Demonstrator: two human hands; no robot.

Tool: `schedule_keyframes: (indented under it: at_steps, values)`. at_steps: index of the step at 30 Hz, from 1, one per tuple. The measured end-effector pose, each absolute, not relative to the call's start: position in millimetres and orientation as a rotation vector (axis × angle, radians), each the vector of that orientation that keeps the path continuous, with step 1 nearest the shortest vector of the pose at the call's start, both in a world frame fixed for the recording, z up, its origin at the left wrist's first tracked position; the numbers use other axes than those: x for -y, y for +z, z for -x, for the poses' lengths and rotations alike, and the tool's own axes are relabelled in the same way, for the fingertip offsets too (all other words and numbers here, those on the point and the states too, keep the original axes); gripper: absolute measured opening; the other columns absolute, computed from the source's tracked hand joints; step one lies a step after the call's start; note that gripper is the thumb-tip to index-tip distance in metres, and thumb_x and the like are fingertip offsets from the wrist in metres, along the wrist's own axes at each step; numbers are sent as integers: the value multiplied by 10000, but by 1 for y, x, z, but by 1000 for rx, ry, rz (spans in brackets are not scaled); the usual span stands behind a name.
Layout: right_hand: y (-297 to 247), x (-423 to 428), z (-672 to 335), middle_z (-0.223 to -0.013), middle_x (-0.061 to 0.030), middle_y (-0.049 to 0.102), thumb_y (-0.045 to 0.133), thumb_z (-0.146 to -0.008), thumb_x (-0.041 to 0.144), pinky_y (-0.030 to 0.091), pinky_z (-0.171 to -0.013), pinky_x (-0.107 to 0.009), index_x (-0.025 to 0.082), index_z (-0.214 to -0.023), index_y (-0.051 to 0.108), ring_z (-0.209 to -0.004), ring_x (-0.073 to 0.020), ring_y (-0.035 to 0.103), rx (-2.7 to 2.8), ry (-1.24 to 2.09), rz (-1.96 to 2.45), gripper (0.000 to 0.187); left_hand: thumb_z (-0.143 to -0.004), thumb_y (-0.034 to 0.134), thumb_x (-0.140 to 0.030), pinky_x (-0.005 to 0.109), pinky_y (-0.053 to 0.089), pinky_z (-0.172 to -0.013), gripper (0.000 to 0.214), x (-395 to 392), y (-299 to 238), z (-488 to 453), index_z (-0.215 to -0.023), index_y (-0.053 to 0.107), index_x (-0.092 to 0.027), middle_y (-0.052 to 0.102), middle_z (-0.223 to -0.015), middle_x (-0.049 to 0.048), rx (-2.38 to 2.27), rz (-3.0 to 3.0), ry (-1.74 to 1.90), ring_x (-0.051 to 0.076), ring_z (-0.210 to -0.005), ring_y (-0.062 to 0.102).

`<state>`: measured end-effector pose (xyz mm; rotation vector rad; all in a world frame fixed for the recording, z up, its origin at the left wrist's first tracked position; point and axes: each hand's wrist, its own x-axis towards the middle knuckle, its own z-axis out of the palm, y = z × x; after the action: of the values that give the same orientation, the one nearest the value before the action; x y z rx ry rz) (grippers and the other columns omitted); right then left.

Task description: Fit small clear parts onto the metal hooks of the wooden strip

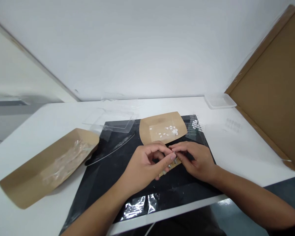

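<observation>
The tan strip (pixel 172 166) lies between the two hands, its length running roughly from eight o'clock to two o'clock, with small shiny pieces (pixel 169 166) spaced along it; the left hand (pixel 145 165) comes in from seven o'clock, its thumb passing over the strip and its other fingers curled on the far side, so that the strip is held between them; the right hand (pixel 196 160) comes in from four o'clock, thumb at the strip's two o'clock end, thumb and forefinger narrowed almost to touching; a tiny bright bit shows where the fingertips of both hands meet, but I cannot tell which fingers grip it.

Beneath the hands spreads a black mat (pixel 105 173) on a white table (pixel 241 150); at twelve o'clock from the strip, a shallow cardboard tray (pixel 145 129) holds scattered white pieces (pixel 175 131); at nine o'clock, a longer brown tray (pixel 19 186) carries clear plastic packets (pixel 73 157); between ten and eleven lies clear plastic (pixel 131 125), partly over the mat; at one o'clock, a cluster of white dots (pixel 198 126), and farther out, a translucent tray (pixel 218 107); at two, a large carton (pixel 275 88) stands.
</observation>
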<state>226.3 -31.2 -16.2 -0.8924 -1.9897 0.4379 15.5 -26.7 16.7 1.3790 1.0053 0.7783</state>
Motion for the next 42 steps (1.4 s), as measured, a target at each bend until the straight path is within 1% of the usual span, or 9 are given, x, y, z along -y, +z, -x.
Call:
schedule_keyframes:
  at_steps: [6, 11, 16, 19, 24, 28, 35, 37, 42]
  values:
    - [-13, 32, -226, -1089, -54, 817, 633, -1025, 152, 651, -907, -349, 255, -1143, 697, -1027, -191, 791, 1981, 410, 850, 169, -895, 762, -435, 158, 511, -368, 290, 25, 18, -16, -867, 773, -147, 687, -789, 43, -977, -1386, 787, 89, -489, 607]
    - [-14, 33, -225, -1071, -42, 816, 644, -1026, 176, 642, -893, -356, 261, -1123, 699, -1002, -190, 788, 1960, 461, 882, 140, -890, 771, -474, 174, 521, -381, 329, 25, 18, -15, -880, 763, -146, 688, -796, 47, -963, -1355, 786, 108, -521, 634]
    - [-15, 33, -224, -1057, -33, 815, 656, -1015, 185, 622, -856, -334, 257, -1092, 696, -965, -186, 784, 1957, 461, 927, 113, -900, 761, -503, 175, 516, -398, 362, 25, 15, -15, -905, 738, -142, 674, -668, 22, -987, -1337, 766, 94, -461, 591]
    - [-16, 34, -223, -1042, -35, 813, 658, -1011, 194, 615, -840, -332, 253, -1081, 693, -946, -187, 780, 1946, 468, 948, 98, -903, 756, -507, 181, 514, -410, 366, 25, 13, -14, -920, 733, -142, 682, -643, 23, -1016, -1329, 757, 94, -443, 583]
    - [-18, 35, -221, -1006, -32, 811, 630, -1009, 196, 610, -797, -335, 256, -1067, 689, -896, -191, 774, 1933, 498, 982, 101, -886, 773, -466, 209, 540, -445, 320, 25, 12, -15, -871, 755, -147, 692, -672, 33, -1031, -1346, 796, 124, -495, 637]
    - [-19, 35, -221, -991, -33, 808, 646, -992, 207, 597, -766, -340, 255, -1055, 688, -851, -194, 757, 1917, 501, 1025, 90, -879, 776, -421, 209, 550, -486, 274, 25, 10, -16, -853, 771, -148, 709, -704, 37, -1035, -1381, 872, 130, -539, 667]
    - [-18, 36, -218, -871, -10, 774, 689, -955, 212, 557, -696, -298, 240, -988, 723, -756, -169, 719, 1856, 525, 1126, 55, -891, 763, -365, 196, 535, -503, 224, 23, 3, -17, -845, 749, -146, 676, -612, 6, -1057, -1379, 950, 116, -508, 647]
    - [-18, 36, -217, -873, -10, 778, 698, -953, 218, 553, -680, -288, 239, -987, 734, -749, -165, 720, 1826, 567, 1140, 54, -911, 747, -362, 200, 538, -503, 221, 22, 2, -17, -855, 741, -149, 673, -642, 4, -1061, -1398, 972, 111, -504, 644]
    - [-11, 31, -226, -985, -21, 809, 706, -973, 244, 559, -684, -289, 253, -1047, 751, -821, -170, 742, 1835, 668, 1087, 87, -964, 688, -305, 213, 536, -535, 164, 21, 4, -14, -868, 715, -174, 661, -857, 30, -1162, -1711, 1191, 107, -603, 653]
